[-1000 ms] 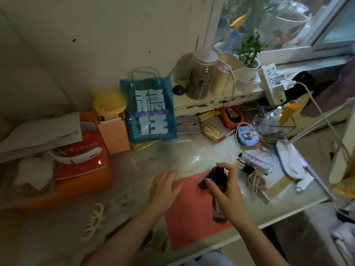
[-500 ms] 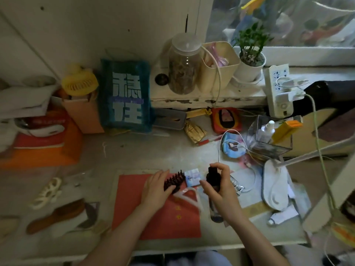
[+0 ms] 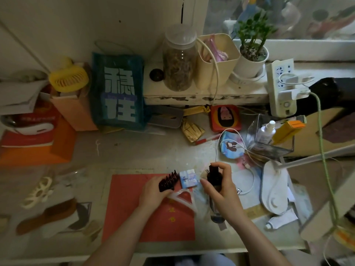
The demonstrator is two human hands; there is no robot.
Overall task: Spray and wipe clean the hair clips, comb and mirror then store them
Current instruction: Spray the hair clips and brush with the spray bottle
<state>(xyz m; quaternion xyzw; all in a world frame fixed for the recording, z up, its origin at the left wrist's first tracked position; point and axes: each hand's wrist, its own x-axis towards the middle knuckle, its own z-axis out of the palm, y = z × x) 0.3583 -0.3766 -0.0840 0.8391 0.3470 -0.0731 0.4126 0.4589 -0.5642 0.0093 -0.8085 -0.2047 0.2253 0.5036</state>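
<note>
My left hand (image 3: 153, 191) grips a dark claw hair clip (image 3: 167, 181) over the red mat (image 3: 134, 208). My right hand (image 3: 221, 191) holds a dark spray bottle (image 3: 213, 173) upright, a finger on its top, the nozzle facing the clip. A small blue-and-white square item (image 3: 188, 178) lies between the hands. A translucent white clip (image 3: 184, 198) lies on the mat below my left hand. A cream claw clip (image 3: 38, 191) and a brown wooden comb (image 3: 48, 215) lie at the left of the desk. A round blue pocket mirror (image 3: 229, 147) sits further back.
A clear organiser box (image 3: 272, 148) with a white spray bottle stands at the right, beside a white lamp base (image 3: 274, 191) and cables. A teal bag (image 3: 118, 93), jar (image 3: 179, 58), cream bin and plant pot line the back. Orange boxes (image 3: 34, 148) stand at left.
The view tilted down over the desk. My left hand moved from the mat's edge onto the dark clip and picked it up. The right hand kept holding the spray bottle.
</note>
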